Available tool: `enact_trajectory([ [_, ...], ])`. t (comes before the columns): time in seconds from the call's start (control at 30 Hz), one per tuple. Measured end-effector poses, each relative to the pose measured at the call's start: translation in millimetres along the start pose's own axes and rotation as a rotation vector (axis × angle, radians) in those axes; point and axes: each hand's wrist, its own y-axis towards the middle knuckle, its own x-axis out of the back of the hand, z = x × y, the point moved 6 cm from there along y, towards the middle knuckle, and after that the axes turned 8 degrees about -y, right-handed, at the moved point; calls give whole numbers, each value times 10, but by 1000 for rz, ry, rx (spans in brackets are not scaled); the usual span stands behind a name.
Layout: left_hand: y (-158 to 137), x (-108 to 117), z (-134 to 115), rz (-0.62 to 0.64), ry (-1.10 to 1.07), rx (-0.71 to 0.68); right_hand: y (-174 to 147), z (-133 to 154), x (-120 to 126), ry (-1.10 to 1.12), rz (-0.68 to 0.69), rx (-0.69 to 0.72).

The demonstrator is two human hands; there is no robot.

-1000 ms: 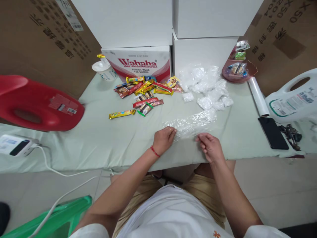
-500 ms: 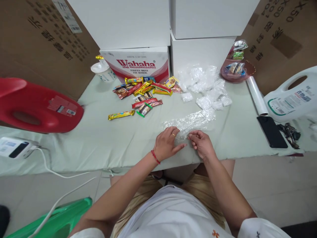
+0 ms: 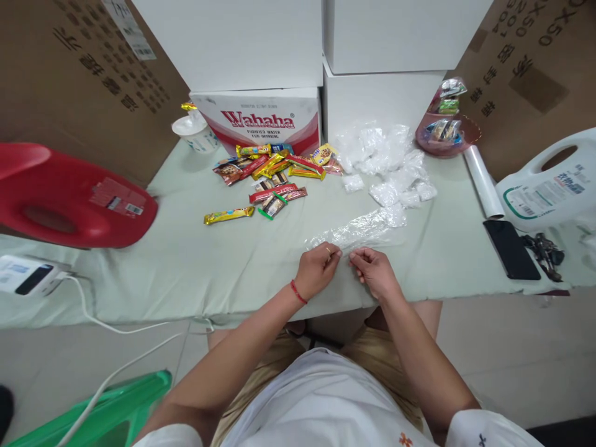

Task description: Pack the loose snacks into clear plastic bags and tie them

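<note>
A clear plastic bag (image 3: 356, 230) lies crinkled on the pale green cloth, close to the table's front edge. My left hand (image 3: 319, 266) pinches the bag's near edge, its fingers closed together. Just to the right, my right hand (image 3: 375, 268) is also closed in a pinch on the same edge. A small gap separates the fingertips of the two hands. Beyond the bag sits a pile of folded clear plastic bags (image 3: 388, 158). Several wrapped snack bars (image 3: 274, 167) lie left of that pile, with one yellow snack bar (image 3: 228, 215) set apart.
White boxes, one a Wahaba-style printed carton (image 3: 261, 118), stand at the back. A red jug (image 3: 125, 211) and paper cup (image 3: 195, 133) are left. On the right are a pink bowl (image 3: 437, 146), a plastic roll (image 3: 484, 181), a white jug (image 3: 554, 180), a phone (image 3: 511, 249) and keys (image 3: 544, 254).
The left hand's spread fingers have closed into a pinch at the bag's near edge. My right hand has shifted slightly left and stays pinched.
</note>
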Motion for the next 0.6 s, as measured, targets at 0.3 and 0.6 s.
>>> enact_trajectory([
  [0.3,51,566,389,-395,-580,468,-67,101,203,93,119,-120],
  [0.6,-475,1377,684,-580,-723,765,175,103,379,46,276,-134],
])
